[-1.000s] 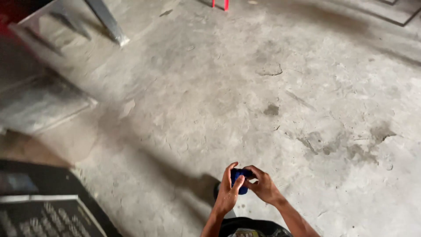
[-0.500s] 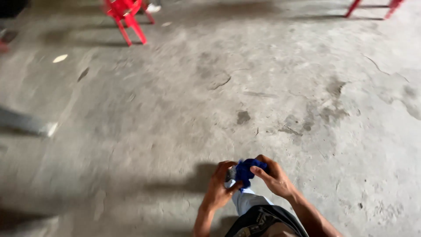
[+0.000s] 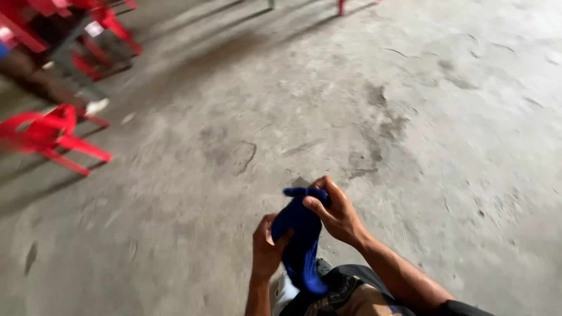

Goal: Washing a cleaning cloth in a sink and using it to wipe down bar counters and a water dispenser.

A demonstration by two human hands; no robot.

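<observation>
A dark blue piece of cloth, shaped like a glove or sock, hangs between my two hands low in the middle of the head view. My right hand pinches its upper end with thumb and fingers. My left hand grips its side a little lower, thumb on the fabric. The cloth's loose end droops toward my lap. Both forearms rise from the bottom edge of the view.
Stained, cracked concrete floor fills the view. Red plastic chairs stand at the left, more at the top left. A person's leg and white shoe show by the chairs. A red leg stands at the top.
The view has swung from a metal frame and panels to red chairs. The blue cloth, bunched between my hands before, is now pulled out longer.
</observation>
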